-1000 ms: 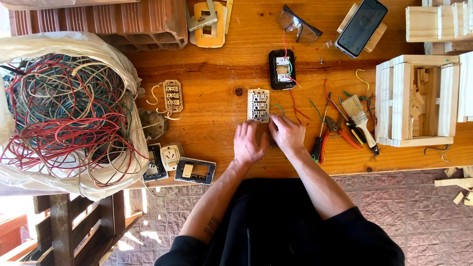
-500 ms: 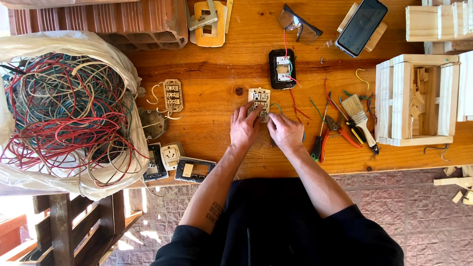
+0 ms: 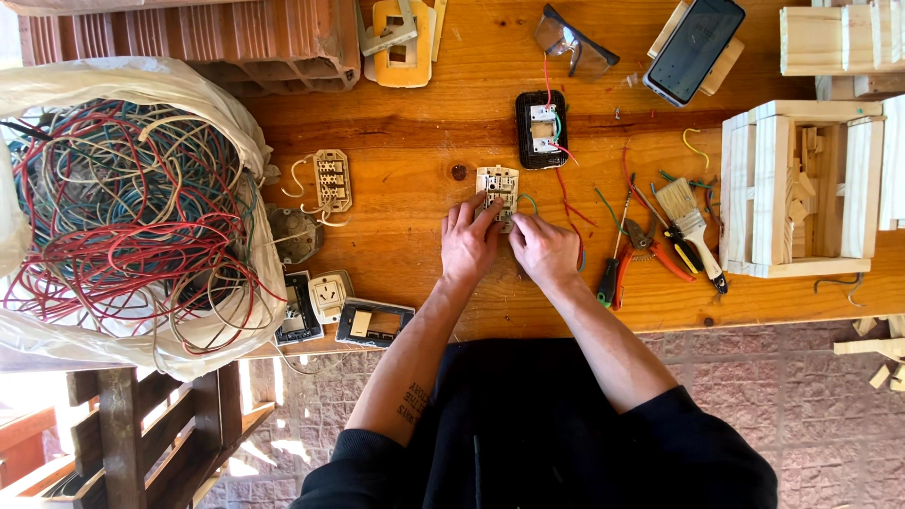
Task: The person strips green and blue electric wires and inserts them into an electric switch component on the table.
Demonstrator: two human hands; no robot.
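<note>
A beige switch module (image 3: 497,185) lies on the wooden table (image 3: 405,254), with a green wire curling off its right side. My left hand (image 3: 468,243) rests its fingertips on the module's lower left edge. My right hand (image 3: 544,250) pinches the module's lower right corner. Both hands grip it flat against the table. Just behind it sits a black switch box (image 3: 541,129) with red and green wires.
A big bag of tangled wires (image 3: 123,207) fills the left. Pliers and screwdrivers (image 3: 641,254), a paintbrush (image 3: 688,226), a wooden crate (image 3: 801,188), a phone (image 3: 695,47), safety glasses (image 3: 575,42), another beige module (image 3: 332,181) and wall plates (image 3: 349,316) surround the hands.
Both hands moved away from my body up to the beige module and closed their fingers on its lower edge.
</note>
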